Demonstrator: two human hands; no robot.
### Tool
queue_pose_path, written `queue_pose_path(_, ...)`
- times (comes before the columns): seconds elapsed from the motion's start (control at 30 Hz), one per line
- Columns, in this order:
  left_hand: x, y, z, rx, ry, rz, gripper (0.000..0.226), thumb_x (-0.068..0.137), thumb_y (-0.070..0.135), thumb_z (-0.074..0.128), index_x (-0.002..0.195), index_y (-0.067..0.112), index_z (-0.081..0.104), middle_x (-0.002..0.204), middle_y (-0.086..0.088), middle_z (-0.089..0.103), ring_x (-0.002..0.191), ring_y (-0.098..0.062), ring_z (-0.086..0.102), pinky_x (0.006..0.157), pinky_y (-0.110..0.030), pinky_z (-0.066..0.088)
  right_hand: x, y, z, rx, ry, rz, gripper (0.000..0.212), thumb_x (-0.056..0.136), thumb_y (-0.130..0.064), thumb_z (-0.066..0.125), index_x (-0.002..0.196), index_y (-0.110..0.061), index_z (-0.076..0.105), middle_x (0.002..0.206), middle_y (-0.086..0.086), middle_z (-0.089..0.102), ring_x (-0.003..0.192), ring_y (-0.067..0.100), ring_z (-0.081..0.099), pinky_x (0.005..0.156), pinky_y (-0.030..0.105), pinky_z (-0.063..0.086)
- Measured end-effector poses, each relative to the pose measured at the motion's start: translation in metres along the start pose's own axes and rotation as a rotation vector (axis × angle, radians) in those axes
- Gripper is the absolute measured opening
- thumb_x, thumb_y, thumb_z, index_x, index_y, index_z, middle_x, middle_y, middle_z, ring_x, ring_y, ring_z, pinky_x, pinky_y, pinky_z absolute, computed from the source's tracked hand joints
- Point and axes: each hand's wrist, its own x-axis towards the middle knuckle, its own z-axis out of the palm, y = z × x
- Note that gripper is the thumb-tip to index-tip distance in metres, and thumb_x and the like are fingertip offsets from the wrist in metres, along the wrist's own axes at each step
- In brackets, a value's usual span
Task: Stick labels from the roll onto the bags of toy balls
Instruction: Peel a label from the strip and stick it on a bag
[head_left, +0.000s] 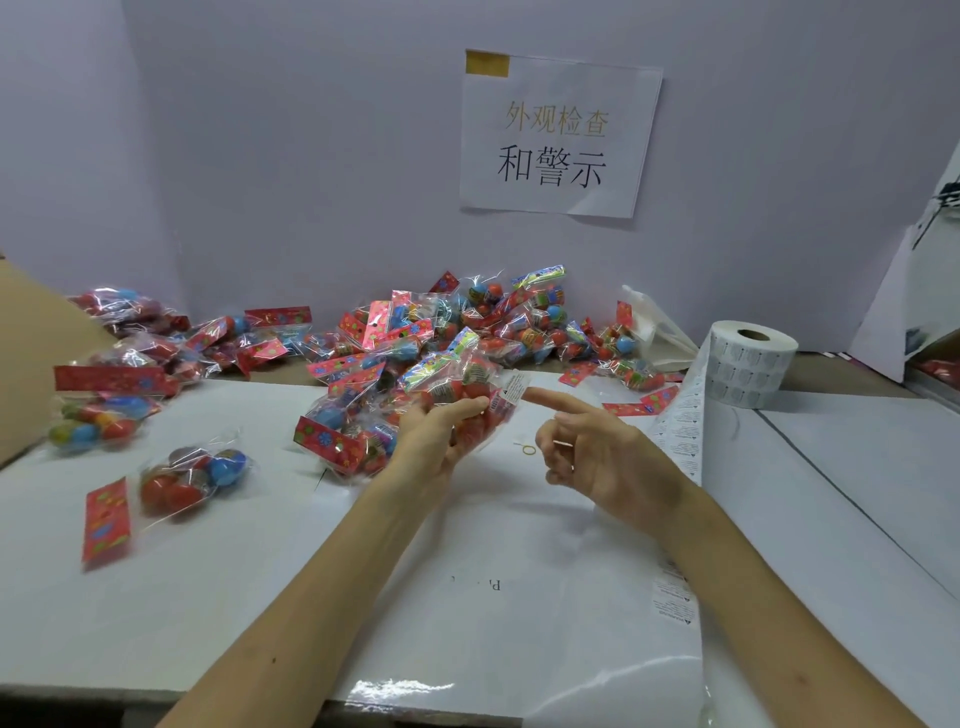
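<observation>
Left grip (436, 447) curls round a bag (467, 387) of balls; right grip (597, 457) (loose, forefinger straight) points at the label (511, 388) on the bag's edge, between the pile (457, 322) and the roll (748, 364).

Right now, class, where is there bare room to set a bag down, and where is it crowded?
Free: white sheet between front edge and the nearest bag; table right of the label strip, before the roll. Crowded: the pile of bags along the wall.
</observation>
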Motion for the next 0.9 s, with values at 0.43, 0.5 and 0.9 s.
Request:
queue_pose_path(0.43, -0.0013, 0.001, 0.0012, 0.03, -0.019, 0.027, 0.045, 0.087, -0.007, 0.071, 0.13, -0.006, 0.058, 0.113, -0.022, 0.074, 0.091, -0.026, 0.075, 0.076, -0.031, 0.064, 0.0008, 0.0051, 0.0075, -0.044, -0.034, 0.068, 0.043, 0.086, -0.032, 0.062, 0.129, -0.03, 0.069, 0.075, 0.002, 0.052, 0.069, 0.014, 0.04, 0.066, 0.028, 0.042)
queue_pose_path(0.5, 0.0001, 0.0001, 0.0011, 0.037, -0.027, 0.029, 0.044, 0.087, -0.007, 0.07, 0.13, -0.008, 0.058, 0.115, -0.023, 0.074, 0.096, -0.028, 0.074, 0.08, -0.033, 0.063, 0.0011, 0.005, 0.0085, -0.046, -0.023, 0.07, 0.042, 0.085, -0.031, 0.062, 0.126, -0.031, 0.071, 0.075, 0.001, 0.055, 0.068, 0.013, 0.043, 0.065, 0.028, 0.042)
queue_pose_path(0.9, 0.0069, -0.0017, -0.0027, 0.086, 0.011, 0.029, 0.043, 0.083, -0.001, 0.077, 0.123, 0.005, 0.06, 0.091, -0.007, 0.08, 0.083, -0.019, 0.078, 0.079, -0.031, 0.063, 0.0033, 0.0068, 0.0072, -0.138, 0.011, 0.057, 0.049, 0.085, -0.032, 0.062, 0.134, -0.029, 0.063, 0.078, 0.003, 0.062, 0.064, 0.011, 0.048, 0.063, 0.027, 0.043)
